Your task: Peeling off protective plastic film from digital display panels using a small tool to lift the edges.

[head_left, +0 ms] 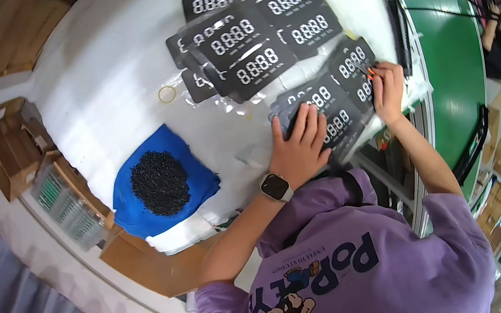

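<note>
Right hand (pixel 391 90): the fingers are pinching a slender orange-marked tool (pixel 370 73), its kind indistinct, at the right end of the dark display sheets (pixel 341 105), which are lying mainly leftward, long axis running lower left to upper right. Left hand (pixel 299 148): the fingers are spreading over the opposite end. Beyond, on the desk (pixel 100 62), a sheet pile (pixel 237 41) is overlapping itself; a blue cloth (pixel 204 181) is carrying small black pieces (pixel 160 182). Beside the desk, clear trays (pixel 77 217) are holding green pieces (pixel 49 192).
</note>
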